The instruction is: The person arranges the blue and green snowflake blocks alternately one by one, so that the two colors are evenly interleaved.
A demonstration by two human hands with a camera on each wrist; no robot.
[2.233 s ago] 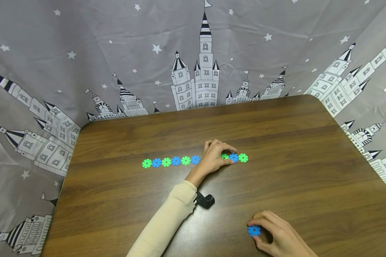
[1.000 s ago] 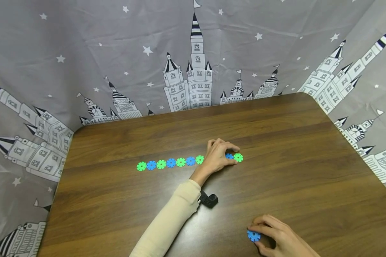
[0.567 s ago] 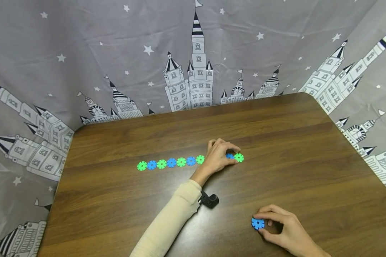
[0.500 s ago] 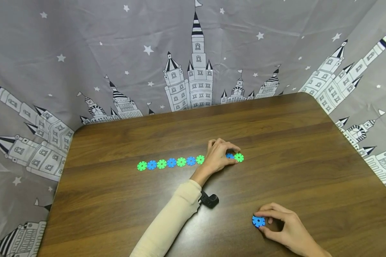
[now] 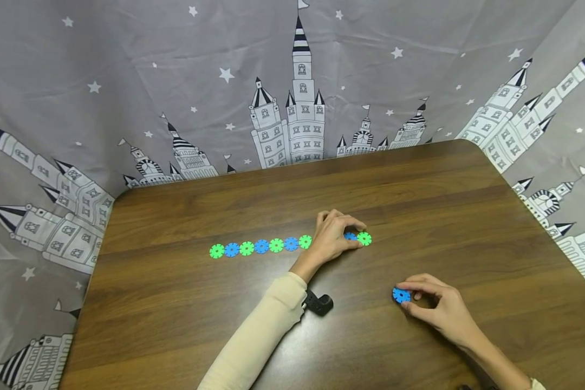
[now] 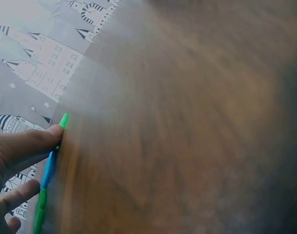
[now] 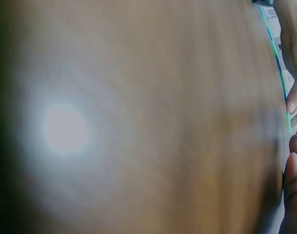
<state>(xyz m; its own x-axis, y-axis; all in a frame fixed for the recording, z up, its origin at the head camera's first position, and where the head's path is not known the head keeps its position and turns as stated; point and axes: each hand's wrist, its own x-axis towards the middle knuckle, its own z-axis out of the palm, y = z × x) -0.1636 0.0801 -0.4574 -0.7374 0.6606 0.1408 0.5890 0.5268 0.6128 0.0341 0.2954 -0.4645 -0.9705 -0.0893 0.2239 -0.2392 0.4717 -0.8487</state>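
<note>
A straight row of alternating green and blue interlocking discs (image 5: 261,247) lies on the table. My left hand (image 5: 327,238) reaches over the right part of the row and hides some of it. Its thumb and index finger hold the end green disc (image 5: 365,239) on two sides; the left wrist view shows the thumb against that disc (image 6: 65,120). A loose blue disc (image 5: 401,295) is pinched at its edge between the thumb and fingers of my right hand (image 5: 443,306). It is apart from the row, below and to the right of the row's end.
The brown wooden table (image 5: 175,319) has a rounded far right corner. A grey curtain (image 5: 185,70) printed with castles and stars hangs behind it and along both sides. A black wrist camera (image 5: 319,303) sits on the left wrist.
My right hand has carried the blue disc forward and slightly right, closer to the row. The left hand shifted along to the row's right end earlier and has stayed there since.
</note>
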